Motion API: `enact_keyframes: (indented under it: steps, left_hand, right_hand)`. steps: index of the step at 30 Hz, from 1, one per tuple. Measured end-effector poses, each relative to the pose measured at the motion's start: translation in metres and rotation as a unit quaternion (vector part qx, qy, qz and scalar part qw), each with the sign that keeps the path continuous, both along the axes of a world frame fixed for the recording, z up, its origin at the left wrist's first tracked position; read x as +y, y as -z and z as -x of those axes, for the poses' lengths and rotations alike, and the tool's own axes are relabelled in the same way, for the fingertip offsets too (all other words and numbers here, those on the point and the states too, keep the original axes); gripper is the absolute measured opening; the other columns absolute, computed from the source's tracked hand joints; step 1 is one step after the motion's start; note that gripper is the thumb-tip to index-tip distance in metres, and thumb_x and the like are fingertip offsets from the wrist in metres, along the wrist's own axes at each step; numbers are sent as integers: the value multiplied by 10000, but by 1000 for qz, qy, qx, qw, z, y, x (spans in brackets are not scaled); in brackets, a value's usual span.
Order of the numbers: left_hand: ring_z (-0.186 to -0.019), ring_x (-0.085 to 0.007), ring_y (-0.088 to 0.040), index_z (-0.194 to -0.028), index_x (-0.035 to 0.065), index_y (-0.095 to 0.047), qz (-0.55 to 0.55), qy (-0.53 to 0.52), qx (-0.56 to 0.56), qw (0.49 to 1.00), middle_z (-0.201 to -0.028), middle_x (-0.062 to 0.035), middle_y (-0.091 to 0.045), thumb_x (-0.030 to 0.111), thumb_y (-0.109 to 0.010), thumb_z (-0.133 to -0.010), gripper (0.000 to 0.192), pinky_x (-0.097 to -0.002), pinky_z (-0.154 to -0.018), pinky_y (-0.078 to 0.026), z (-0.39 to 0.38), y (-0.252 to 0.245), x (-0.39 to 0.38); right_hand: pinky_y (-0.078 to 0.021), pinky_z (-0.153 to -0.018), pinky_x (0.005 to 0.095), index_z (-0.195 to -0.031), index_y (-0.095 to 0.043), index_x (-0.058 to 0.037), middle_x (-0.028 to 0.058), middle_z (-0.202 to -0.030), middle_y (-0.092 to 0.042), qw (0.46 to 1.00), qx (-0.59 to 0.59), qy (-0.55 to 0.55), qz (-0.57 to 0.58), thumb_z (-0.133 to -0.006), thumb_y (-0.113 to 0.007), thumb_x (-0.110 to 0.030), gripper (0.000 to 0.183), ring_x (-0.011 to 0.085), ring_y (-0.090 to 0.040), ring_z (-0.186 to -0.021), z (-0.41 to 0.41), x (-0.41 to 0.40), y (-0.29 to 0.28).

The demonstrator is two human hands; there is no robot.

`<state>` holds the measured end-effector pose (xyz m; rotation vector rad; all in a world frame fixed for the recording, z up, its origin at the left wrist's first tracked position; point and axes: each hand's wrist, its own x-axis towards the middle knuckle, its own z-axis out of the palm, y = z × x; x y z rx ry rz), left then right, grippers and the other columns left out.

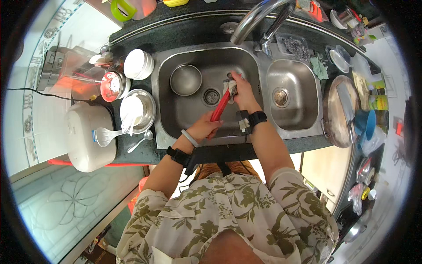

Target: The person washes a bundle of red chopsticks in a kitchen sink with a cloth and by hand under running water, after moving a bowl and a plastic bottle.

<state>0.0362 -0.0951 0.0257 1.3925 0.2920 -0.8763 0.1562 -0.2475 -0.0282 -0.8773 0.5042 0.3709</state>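
Over the large basin of a steel double sink (184, 118), my left hand (208, 125) grips the lower end of a long red object (221, 107), whose kind I cannot tell. At its upper end, my right hand (243, 89) holds a crumpled whitish cloth (230, 88) with dark patches against it. My fingers hide part of the cloth. A round steel bowl (186, 80) rests in the basin, left of the drain (211, 96). The chrome faucet (250, 21) arches in from behind, its spout above the basin's far rim.
Left of the sink stand stacked white bowls (139, 64), a steel bowl with a white one inside (132, 109), a spoon (141, 142) and a beige appliance (89, 135). To the right, a cleaver (345, 105) lies on a round wooden board (334, 122) beside a blue plastic vessel (365, 125).
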Motion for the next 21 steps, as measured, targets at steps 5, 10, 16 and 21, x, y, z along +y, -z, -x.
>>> enact_keyframes:
  steps: [5,10,16,21]
  left_hand:
    - [-363,-109,-389,-827,70,-423,60,-36,30,997,-533,1,-419,118,-569,-807,155,-261,-329,-295,-15,6,1]
    - [-411,-111,-442,-938,45,-505,-69,-11,-84,994,-589,-15,-503,99,-587,-743,218,-250,-360,-333,-30,32,-3]
    - [-699,-128,-568,-947,10,-520,-9,12,-234,972,-809,-46,-589,86,-585,-765,208,-271,-597,-459,-32,65,6]
    - [-755,-142,-558,-943,32,-526,18,-212,-137,967,-844,-43,-581,188,-595,-821,210,-297,-663,-458,-63,34,4]
  right_hand:
    - [-456,-574,305,-841,-563,-84,26,-744,-579,994,-2,-100,-54,-813,-623,-259,188,151,-571,-650,42,18,-22]
    - [-464,-588,287,-867,-554,-69,26,-757,-580,984,-27,-178,15,-793,-650,-217,191,128,-571,-666,58,33,-2]
    - [-464,-578,293,-902,-535,-51,50,-747,-591,942,-133,-170,257,-745,-670,-140,225,157,-587,-674,47,23,13]
    - [-480,-589,375,-954,-525,-41,146,-769,-608,701,-292,-230,608,-716,-630,-113,270,284,-613,-702,50,21,3]
